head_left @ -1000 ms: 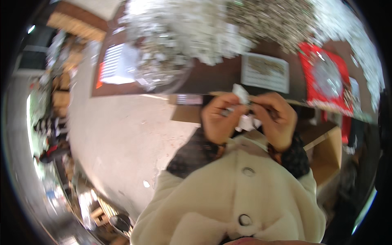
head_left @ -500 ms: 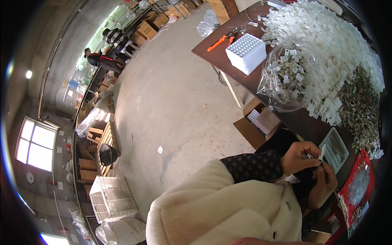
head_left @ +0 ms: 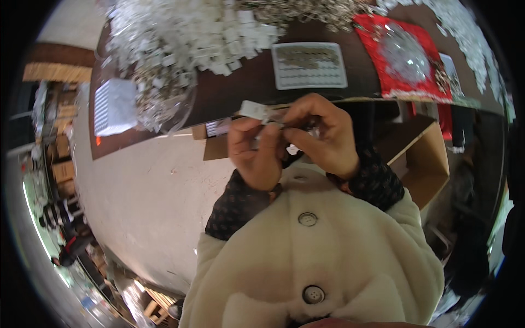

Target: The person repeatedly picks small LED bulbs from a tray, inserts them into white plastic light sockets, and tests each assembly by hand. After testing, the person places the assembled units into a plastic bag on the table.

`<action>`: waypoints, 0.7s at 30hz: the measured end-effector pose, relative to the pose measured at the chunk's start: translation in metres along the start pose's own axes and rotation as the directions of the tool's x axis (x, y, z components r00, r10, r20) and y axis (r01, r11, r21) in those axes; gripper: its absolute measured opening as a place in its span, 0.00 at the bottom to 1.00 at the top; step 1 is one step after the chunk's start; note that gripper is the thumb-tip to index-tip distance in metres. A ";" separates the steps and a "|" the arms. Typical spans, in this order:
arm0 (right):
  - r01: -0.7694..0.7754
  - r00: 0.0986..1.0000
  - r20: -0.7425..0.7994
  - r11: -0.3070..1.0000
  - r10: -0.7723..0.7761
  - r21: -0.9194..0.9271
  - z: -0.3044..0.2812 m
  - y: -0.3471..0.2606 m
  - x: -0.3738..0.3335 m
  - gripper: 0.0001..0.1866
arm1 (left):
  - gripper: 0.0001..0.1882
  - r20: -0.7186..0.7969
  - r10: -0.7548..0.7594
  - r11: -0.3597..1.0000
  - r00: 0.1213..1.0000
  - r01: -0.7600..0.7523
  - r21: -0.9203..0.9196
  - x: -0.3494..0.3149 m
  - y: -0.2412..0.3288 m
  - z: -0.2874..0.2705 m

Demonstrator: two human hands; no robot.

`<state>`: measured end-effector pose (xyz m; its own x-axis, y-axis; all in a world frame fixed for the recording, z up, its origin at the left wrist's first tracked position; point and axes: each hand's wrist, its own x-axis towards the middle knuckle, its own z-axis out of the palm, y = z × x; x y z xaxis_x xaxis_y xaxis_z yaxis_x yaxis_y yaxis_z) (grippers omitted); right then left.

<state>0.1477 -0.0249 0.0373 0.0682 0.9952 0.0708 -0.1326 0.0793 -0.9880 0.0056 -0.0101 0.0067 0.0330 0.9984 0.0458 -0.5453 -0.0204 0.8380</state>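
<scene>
Both my hands are close together in front of my chest, at the table's near edge. My left hand (head_left: 256, 153) is closed in a pinch, and a small white plastic piece (head_left: 252, 110) sticks out past its fingertips. Against it my right hand (head_left: 327, 136) is closed too, its thumb and finger pressed together; what they hold is hidden. Small shiny bits show between the hands, too unclear to name. Beyond them lies a white tray (head_left: 310, 80) with rows of small metal parts in it.
A large heap of white plastic pieces (head_left: 186, 33) covers the far left of the dark table (head_left: 229, 93), with metal clips (head_left: 306, 12) beside it. A clear bag (head_left: 164, 104) of parts and a white block (head_left: 115, 106) lie left. A red bag (head_left: 396, 60) lies right; a cardboard box (head_left: 429, 158) stands below.
The view has swung right toward the table, so my hands now appear near the middle. Both hands stay together at the white plastic piece.
</scene>
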 end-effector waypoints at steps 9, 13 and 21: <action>0.054 0.998 -0.041 0.999 -0.054 -0.006 0.005 0.002 0.007 0.09 | 0.11 0.096 0.119 0.984 0.988 -0.130 0.120 0.004 -0.006 -0.006; 0.016 0.999 -0.038 1.000 -0.017 -0.019 0.003 0.001 0.006 0.09 | 0.12 0.139 0.245 0.912 0.959 -0.277 0.302 0.001 -0.010 -0.011; 0.001 0.996 0.093 0.987 0.014 -0.163 -0.010 -0.019 0.010 0.12 | 0.13 0.267 0.333 0.858 0.904 -0.408 0.312 0.006 -0.008 -0.012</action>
<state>0.1604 -0.0170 0.0553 -0.0257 0.9973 0.0689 0.0300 0.0697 -0.9971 0.0004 -0.0035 -0.0059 0.0720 0.8822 0.4654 -0.2199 -0.4411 0.8701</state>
